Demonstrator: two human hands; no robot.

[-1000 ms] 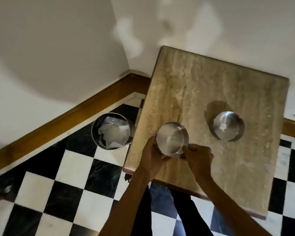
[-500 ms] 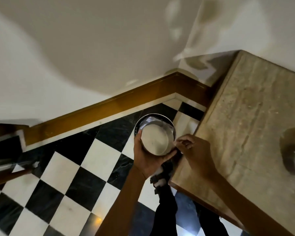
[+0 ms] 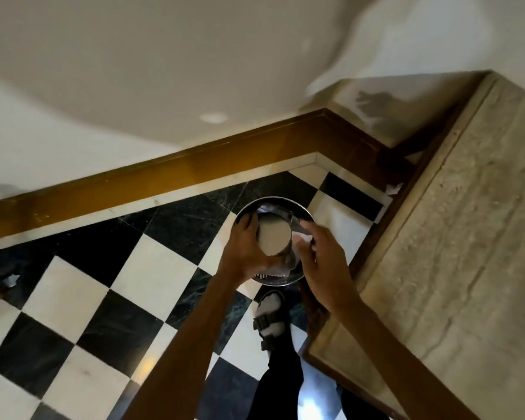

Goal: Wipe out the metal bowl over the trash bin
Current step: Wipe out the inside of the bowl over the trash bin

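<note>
The left hand (image 3: 243, 250) grips the metal bowl (image 3: 274, 237) directly over the trash bin (image 3: 285, 204). The right hand (image 3: 319, 262) pinches something pale at the rim, perhaps a tissue. It is better to keep the bowl tilted inside the bin's opening, so crumbs fall in

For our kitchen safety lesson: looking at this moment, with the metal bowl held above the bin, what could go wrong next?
1. Only the left hand grips the metal bowl; a hard wipe by the right hand might knock it loose into the trash bin.
2. The bin is barely wider than the bowl, so scraps could land on the checkered floor.
3. The person's sandalled foot is close to the bin and may nudge it.
</note>
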